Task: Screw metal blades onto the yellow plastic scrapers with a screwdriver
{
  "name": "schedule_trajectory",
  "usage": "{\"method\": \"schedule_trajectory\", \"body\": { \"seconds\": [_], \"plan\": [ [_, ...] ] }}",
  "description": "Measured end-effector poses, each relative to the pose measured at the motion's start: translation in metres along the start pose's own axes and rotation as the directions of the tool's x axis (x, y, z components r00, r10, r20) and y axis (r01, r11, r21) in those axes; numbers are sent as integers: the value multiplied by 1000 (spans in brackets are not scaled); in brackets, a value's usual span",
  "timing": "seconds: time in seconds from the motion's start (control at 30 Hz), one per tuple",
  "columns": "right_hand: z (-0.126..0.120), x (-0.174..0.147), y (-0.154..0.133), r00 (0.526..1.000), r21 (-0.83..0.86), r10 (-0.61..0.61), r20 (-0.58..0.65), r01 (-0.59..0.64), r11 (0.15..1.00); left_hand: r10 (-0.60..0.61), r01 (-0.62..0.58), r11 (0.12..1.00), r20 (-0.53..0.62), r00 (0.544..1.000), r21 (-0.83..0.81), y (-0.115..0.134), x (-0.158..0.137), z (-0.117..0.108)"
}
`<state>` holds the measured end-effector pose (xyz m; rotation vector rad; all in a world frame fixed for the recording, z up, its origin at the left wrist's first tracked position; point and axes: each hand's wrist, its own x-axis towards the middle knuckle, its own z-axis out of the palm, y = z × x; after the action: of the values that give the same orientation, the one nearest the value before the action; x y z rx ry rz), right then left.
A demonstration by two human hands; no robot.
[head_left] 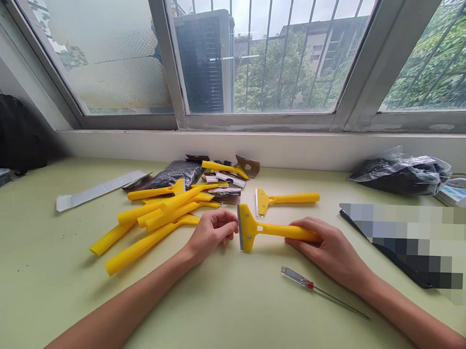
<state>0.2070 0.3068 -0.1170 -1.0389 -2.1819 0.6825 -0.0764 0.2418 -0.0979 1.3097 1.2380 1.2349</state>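
My right hand [326, 244] is wrapped around the handle of a yellow scraper [248, 228], whose wide head with a metal blade points left. At that blade edge is my left hand [215, 229], its thumb and fingers curled together; whether they touch the blade or pinch something small is hidden. Just behind lies a second yellow scraper [293, 198], blade to the left. A screwdriver [296, 276] with a clear handle and red collar rests in front of my right hand. Left of my left hand is a loose pile of yellow scrapers [146, 245], handles towards me.
Behind the pile sit a black plastic bag [175, 173] and torn brown card packaging [248, 166]. A long pale strip [102, 189] lies to the left. A clear bag with dark contents [401, 172] is at the back right, beneath the window. A dark-edged, blurred-out item [387, 251] lies right.
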Motion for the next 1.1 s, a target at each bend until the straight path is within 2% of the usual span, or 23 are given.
{"method": "schedule_trajectory", "body": {
  "seconds": [1.1],
  "plan": [
    [-1, 0, -1, 1000, -50, -18, 11, 19, 999, 24, -22, 995, -19, 1000, 100, -5, 1, 2]
  ]
}}
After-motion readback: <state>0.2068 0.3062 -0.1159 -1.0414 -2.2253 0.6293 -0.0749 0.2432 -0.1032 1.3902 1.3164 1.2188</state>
